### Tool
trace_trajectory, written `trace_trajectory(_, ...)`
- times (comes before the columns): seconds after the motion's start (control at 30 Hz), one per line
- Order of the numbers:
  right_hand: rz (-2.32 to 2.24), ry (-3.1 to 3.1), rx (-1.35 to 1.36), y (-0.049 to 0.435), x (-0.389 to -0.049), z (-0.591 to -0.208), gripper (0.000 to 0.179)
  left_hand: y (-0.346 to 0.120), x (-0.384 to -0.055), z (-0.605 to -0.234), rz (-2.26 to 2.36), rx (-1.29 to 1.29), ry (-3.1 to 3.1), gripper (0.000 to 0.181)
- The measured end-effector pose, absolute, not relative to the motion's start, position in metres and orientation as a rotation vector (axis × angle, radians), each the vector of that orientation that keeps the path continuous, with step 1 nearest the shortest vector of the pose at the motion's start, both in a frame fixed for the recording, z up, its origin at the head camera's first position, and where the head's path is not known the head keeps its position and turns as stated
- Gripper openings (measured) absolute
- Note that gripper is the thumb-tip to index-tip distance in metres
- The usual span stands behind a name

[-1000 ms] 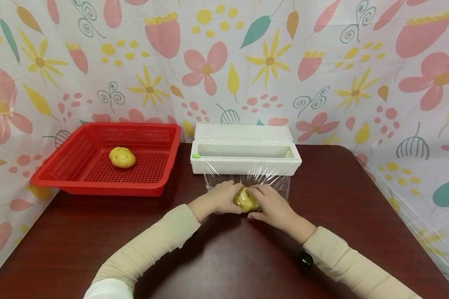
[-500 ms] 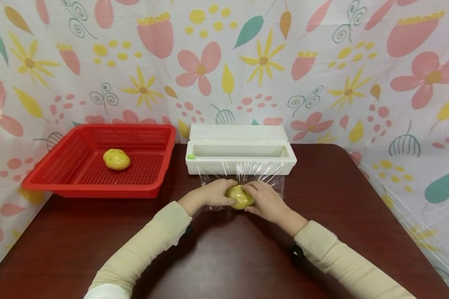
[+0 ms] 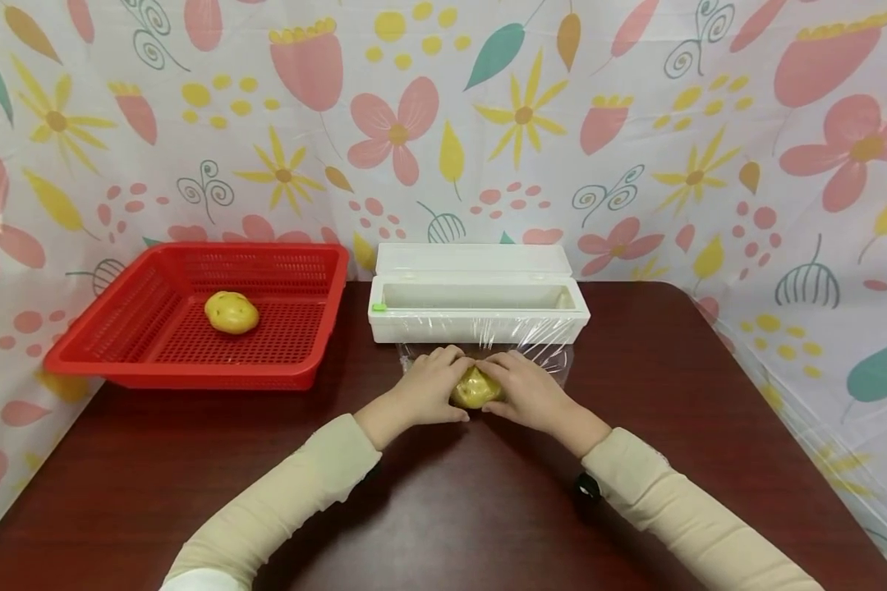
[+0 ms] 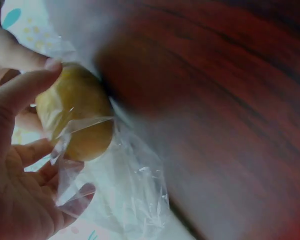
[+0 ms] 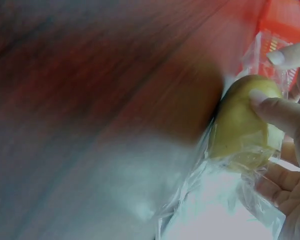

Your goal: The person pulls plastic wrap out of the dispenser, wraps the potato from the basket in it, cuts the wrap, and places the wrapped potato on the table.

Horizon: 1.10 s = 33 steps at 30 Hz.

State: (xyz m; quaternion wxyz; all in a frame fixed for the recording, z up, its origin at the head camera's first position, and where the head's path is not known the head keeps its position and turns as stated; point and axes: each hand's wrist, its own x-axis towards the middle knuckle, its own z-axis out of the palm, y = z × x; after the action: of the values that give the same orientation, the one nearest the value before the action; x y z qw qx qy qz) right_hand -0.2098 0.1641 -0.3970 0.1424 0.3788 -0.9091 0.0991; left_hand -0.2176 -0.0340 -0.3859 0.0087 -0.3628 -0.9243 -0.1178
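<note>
A yellow potato [image 3: 476, 391] lies on the dark table just in front of the white wrap dispenser, partly covered by clear plastic wrap [image 3: 559, 361]. My left hand [image 3: 423, 391] curls round its left side; in the left wrist view the thumb meets the potato's edge while wrap [image 4: 135, 190] drapes over the fingers. My right hand [image 3: 534, 397] holds the other side, its thumb pressed on the potato [image 5: 242, 122] and its fingers behind the film in the right wrist view. The wrap runs from the potato to the dispenser [image 3: 480, 330], whose lid stands raised.
To the left is a red plastic basket [image 3: 177, 381] with another potato [image 3: 232, 313] in it. A small green tab [image 3: 379, 307] sits on the dispenser's left rim. A flowered curtain [image 3: 521, 156] hangs behind the table [image 3: 480, 501].
Wrap has been drawn closer about the potato, and the sheet's front edge no longer lies spread beside the hands. My left hand has turned a little over the potato. The head view has shifted slightly.
</note>
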Motion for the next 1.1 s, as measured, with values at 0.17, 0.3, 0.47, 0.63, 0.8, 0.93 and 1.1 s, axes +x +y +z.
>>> trace_trajectory(0.17, 0.299, -2.632, 1.09, 0.167, -0.212, -0.398, 0.06, -0.029, -0.221, -0.392, -0.244, -1.099, -2.822, 0.075)
trace_trajectory(0.3, 0.305, -2.638, 1.099, 0.168, -0.215, -0.399, 0.059, -0.026, -0.222, -0.395, -0.201, -1.048, -2.811, 0.074)
trace_trajectory(0.47, 0.325, -2.648, 1.098, 0.169, -0.217, -0.4, 0.059, -0.022, -0.222, -0.398, -0.093, -0.985, -2.801, 0.078)
trace_trajectory(0.63, 0.384, -2.663, 1.062, 0.169, -0.218, -0.4, 0.06, -0.019, -0.223, -0.401, -0.005, -0.968, -2.753, 0.073)
trace_trajectory(0.8, 0.457, -2.704, 1.018, 0.171, -0.219, -0.403, 0.06, -0.02, -0.226, -0.4, -0.036, -0.995, -2.759, 0.066)
trace_trajectory(0.93, 0.482, -2.727, 1.005, 0.173, -0.222, -0.404, 0.069, -0.022, -0.228, -0.398, -0.08, -1.028, -2.767, 0.062)
trace_trajectory(1.1, 0.472, -2.717, 1.017, 0.17, -0.224, -0.405, 0.073, -0.025, -0.231, -0.396, -0.069, -1.037, -2.751, 0.057)
